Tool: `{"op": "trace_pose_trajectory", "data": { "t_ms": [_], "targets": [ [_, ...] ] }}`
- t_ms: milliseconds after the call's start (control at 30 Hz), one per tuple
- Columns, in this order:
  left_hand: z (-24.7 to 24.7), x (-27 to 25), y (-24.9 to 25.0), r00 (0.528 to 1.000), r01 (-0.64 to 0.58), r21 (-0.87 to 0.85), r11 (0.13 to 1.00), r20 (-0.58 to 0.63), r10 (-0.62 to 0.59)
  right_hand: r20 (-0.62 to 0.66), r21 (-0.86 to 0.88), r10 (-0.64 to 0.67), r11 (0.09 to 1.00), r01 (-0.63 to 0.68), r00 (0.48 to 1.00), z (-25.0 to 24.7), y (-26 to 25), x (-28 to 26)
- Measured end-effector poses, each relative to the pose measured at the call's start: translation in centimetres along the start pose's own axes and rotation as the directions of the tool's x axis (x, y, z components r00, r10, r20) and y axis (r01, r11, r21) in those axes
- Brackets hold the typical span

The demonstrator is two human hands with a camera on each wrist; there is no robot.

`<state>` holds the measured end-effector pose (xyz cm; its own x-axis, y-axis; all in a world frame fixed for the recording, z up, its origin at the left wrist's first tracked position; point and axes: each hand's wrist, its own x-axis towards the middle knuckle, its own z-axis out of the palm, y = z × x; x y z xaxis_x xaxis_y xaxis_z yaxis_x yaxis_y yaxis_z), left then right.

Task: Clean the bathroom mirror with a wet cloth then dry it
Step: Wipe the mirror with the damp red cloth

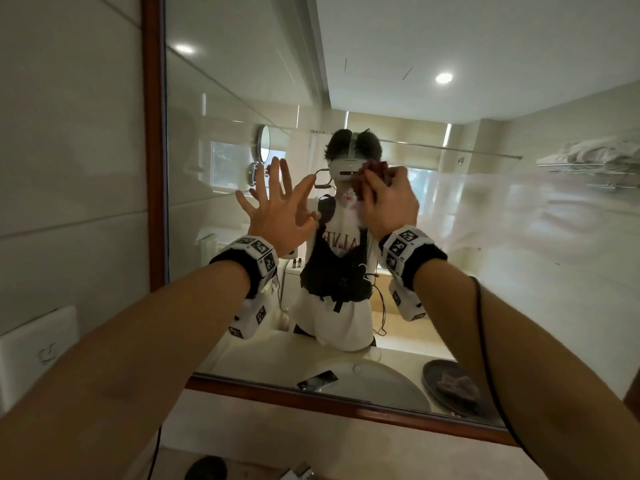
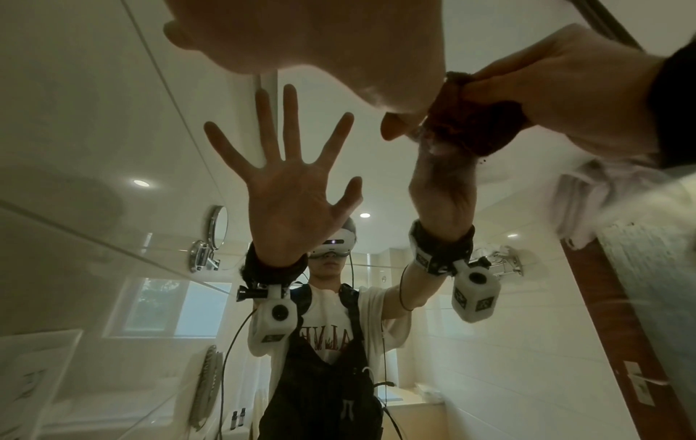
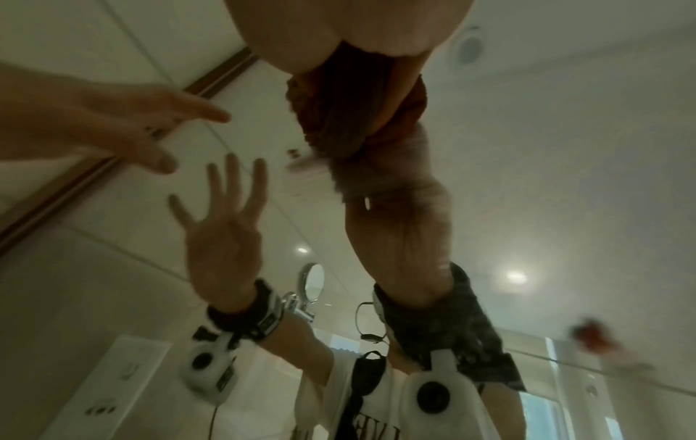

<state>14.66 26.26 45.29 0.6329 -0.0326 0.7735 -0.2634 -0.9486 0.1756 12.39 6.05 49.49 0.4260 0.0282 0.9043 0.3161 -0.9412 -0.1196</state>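
The bathroom mirror (image 1: 450, 237) in a wooden frame (image 1: 154, 133) fills the head view. My right hand (image 1: 388, 199) grips a bunched dark red cloth (image 1: 374, 173) and presses it on the glass at head height. The cloth (image 3: 357, 113) meets its own reflection in the right wrist view. My left hand (image 1: 277, 206) is raised beside it with fingers straight and spread, holding nothing. Its fingers (image 3: 203, 114) stay a little off the glass, apart from their reflection. Hazy wet smears (image 1: 519, 209) cover the mirror's right half.
Reflected low in the mirror are a white basin (image 1: 374, 382) and a dark dish with a second cloth (image 1: 453, 386). A white flush plate (image 1: 34, 351) is fixed on the tiled left wall. A cable (image 1: 485, 341) runs along my right forearm.
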Motion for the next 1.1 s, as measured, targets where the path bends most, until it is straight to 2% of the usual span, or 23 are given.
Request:
{"op": "trace_pose_trajectory", "data": {
  "t_ms": [133,267,367,433,500,600,700,767,833,900,1033,1100],
  "targets": [
    [-0.3,0.0,-1.8,1.0,0.019,0.031,0.999,-0.02,-0.018,0.097,-0.014,-0.128,0.991,0.13,0.987,3.6,-2.7,-2.6],
    [-0.4,-0.4,-2.7,1.0,0.021,0.05,0.999,-0.012,-0.02,0.296,-0.127,-0.28,0.936,0.328,0.913,5.3,-2.5,-6.2],
    [-0.1,-0.8,-2.7,1.0,0.013,0.055,0.998,-0.019,-0.012,0.334,-0.166,-0.329,0.902,0.399,0.883,4.2,-1.3,-7.4],
    [0.0,-0.9,-2.3,1.0,0.007,0.049,0.999,-0.02,-0.006,0.306,-0.181,-0.292,0.917,0.357,0.906,2.7,0.1,-6.9],
    [0.0,-1.0,-1.7,1.0,-0.002,0.03,1.0,-0.016,0.002,0.257,-0.177,-0.188,0.955,0.238,0.948,0.9,2.0,-5.7],
    [0.2,-0.9,-0.6,1.0,-0.01,0.015,1.0,0.024,0.009,0.108,-0.146,-0.038,0.988,0.054,0.993,-1.8,4.3,-3.8],
    [0.2,-0.9,0.4,0.999,-0.011,-0.001,1.0,0.044,0.011,-0.007,-0.066,0.078,0.995,-0.078,0.997,-2.9,4.8,-2.5],
    [0.3,-1.0,0.8,0.999,-0.019,-0.012,1.0,0.045,0.019,-0.012,-0.037,0.116,0.992,-0.117,0.993,-2.2,4.0,-2.6],
    [0.4,-1.0,0.8,0.999,-0.024,-0.005,1.0,0.048,0.024,0.01,0.0,0.099,0.995,-0.099,0.995,-0.7,2.3,-3.4],
    [0.6,-1.0,0.6,0.999,-0.023,0.002,1.0,0.049,0.023,0.084,0.024,0.042,0.999,-0.044,0.996,0.8,0.5,-4.7],
    [0.7,-1.1,0.5,0.998,-0.033,0.003,0.999,0.045,0.033,0.221,-0.072,-0.188,0.975,0.208,0.957,2.6,-1.8,-8.2],
    [0.7,-1.1,0.5,0.999,-0.041,0.012,0.999,0.034,0.041,0.302,-0.154,-0.215,0.951,0.27,0.929,2.6,-1.0,-8.6]
  ]
}}
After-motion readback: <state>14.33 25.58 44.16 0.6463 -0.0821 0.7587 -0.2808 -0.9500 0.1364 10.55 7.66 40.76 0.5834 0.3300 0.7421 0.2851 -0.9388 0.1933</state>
